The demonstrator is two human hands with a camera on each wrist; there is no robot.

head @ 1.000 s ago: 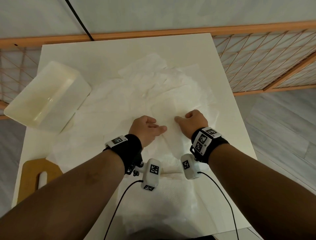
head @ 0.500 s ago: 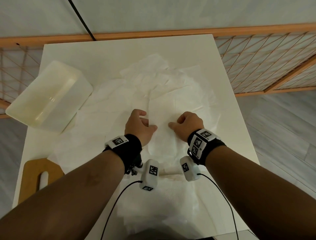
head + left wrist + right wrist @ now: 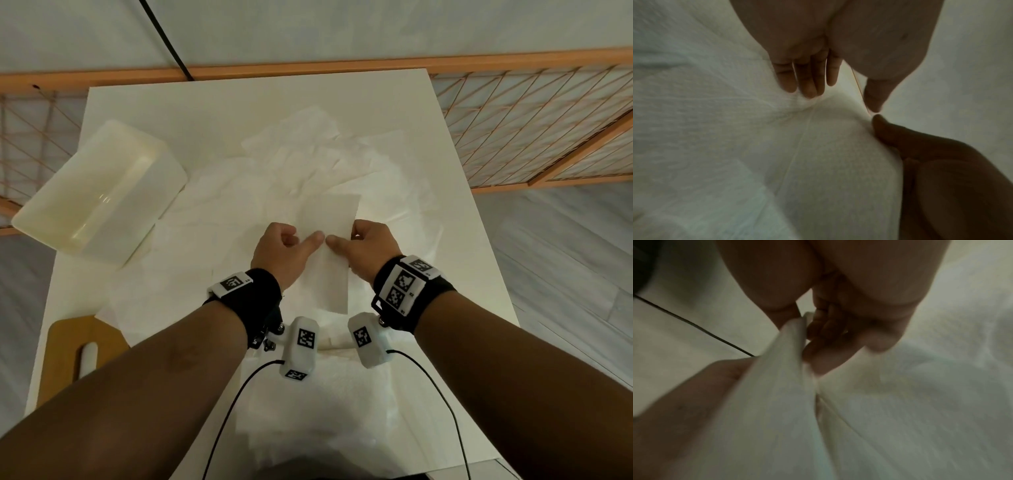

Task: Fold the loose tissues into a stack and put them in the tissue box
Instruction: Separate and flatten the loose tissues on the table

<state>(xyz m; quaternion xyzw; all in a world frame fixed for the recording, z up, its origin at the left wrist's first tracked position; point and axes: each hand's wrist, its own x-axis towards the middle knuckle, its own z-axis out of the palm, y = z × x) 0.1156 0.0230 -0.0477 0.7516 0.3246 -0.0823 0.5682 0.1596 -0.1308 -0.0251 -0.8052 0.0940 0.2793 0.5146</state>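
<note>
Both hands, left (image 3: 279, 251) and right (image 3: 364, 248), pinch one folded white paper tissue (image 3: 329, 253), apparently lifted off the loose white sheets (image 3: 212, 240), right of the open cream plastic tissue box (image 3: 99, 186).

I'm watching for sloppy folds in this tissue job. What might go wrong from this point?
The folded tissue is pinched at both edges by the left hand and right hand, so thin paper pulled between them may tear or crease off-line.

It hangs over the loose tissues, whose overlapping sheets might catch and drag along.

The tissue box overhangs the far-left table corner; pushing a stack in could tip it.
</note>
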